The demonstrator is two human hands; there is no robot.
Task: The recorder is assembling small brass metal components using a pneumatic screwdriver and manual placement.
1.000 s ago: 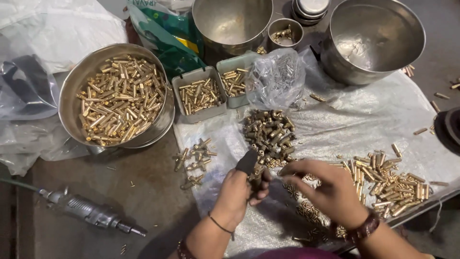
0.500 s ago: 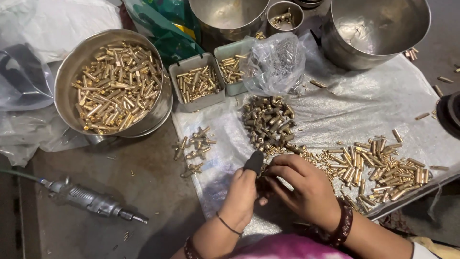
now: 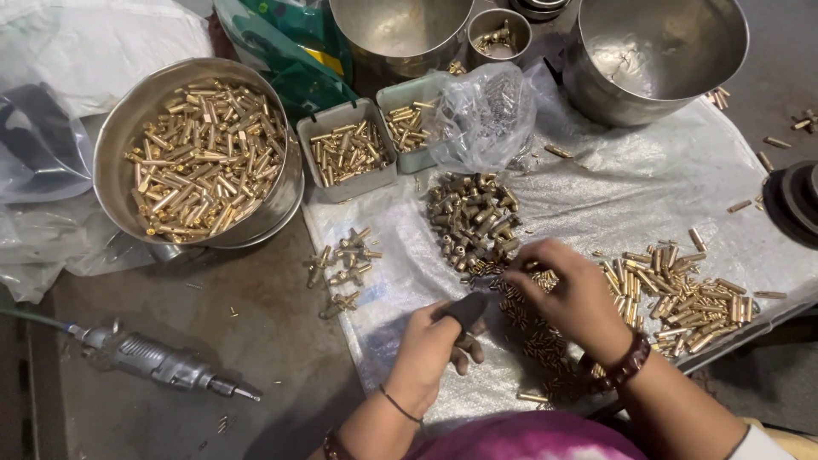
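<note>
Two hands work over brass pieces (image 3: 477,223): left hand (image 3: 430,353) grips a dark tool (image 3: 467,310), right hand (image 3: 573,294) fingers pinch small brass parts (image 3: 521,307).

Glossy brass pieces (image 3: 475,223) lie on a crinkled clear plastic sheet (image 3: 648,183) beside shiny steel bowls (image 3: 128,128).

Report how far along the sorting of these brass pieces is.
Done, it seems: the large steel bowl is heaped with brass tubes, and two small trays are partly filled. In hand: the left hand grips a dark tool while the right hand picks at loose pieces. Left: the pile of short fittings and the scattered tubes on the plastic sheet.
</note>
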